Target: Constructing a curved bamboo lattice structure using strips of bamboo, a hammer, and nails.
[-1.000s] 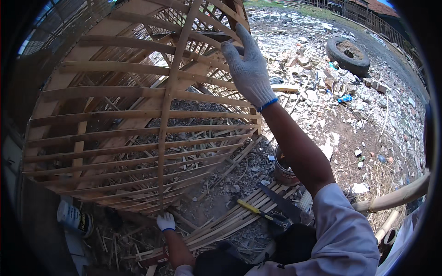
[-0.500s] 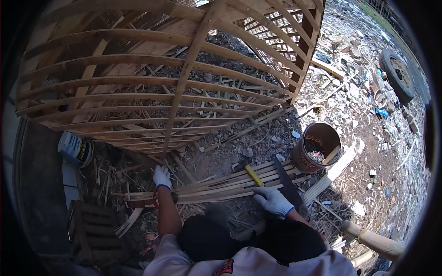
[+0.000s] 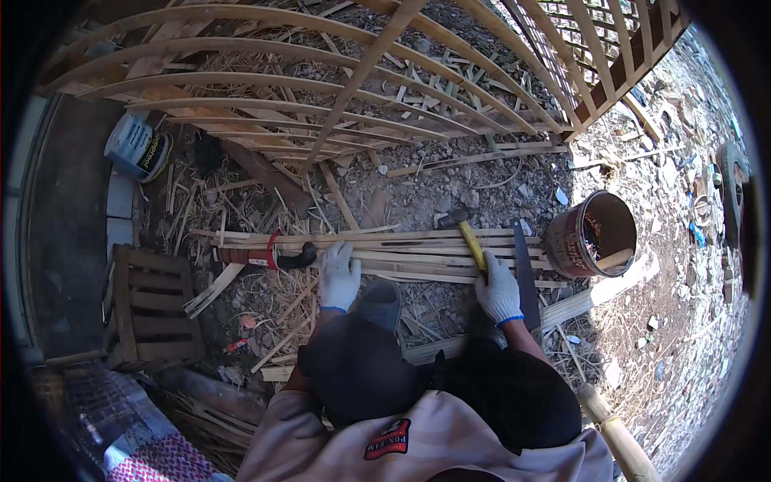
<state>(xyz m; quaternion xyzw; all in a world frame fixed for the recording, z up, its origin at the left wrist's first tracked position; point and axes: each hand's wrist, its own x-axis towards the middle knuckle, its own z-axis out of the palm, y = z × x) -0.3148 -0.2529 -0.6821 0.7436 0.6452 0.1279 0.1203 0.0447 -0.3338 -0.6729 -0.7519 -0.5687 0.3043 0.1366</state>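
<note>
My left hand (image 3: 340, 277), in a white glove with a blue cuff, lies with fingers stretched over a row of long, pale wooden strips (image 3: 393, 251). Just left of it rests what looks like a sheathed machete (image 3: 255, 256), with a curved black handle and a red loop. My right hand (image 3: 499, 291), gloved alike, is closed at the lower end of a hammer's yellow handle (image 3: 473, 244); the hammer's dark head rests at the strips' far edge. A hand saw (image 3: 526, 273) lies across the strips, right beside my right hand.
A slatted wooden frame (image 3: 365, 60) stands across the far side. At the right is a brown bucket (image 3: 566, 241), with a tyre (image 3: 732, 185) farther off. A blue-white pail (image 3: 132, 149) and a small slatted wooden crate (image 3: 157, 309) are at left. Bamboo (image 3: 617, 434) lies at lower right.
My left hand has drawn back from beyond the strips onto them, right of the machete. My right hand has closed at the hammer handle's end. The whole view has shifted.
</note>
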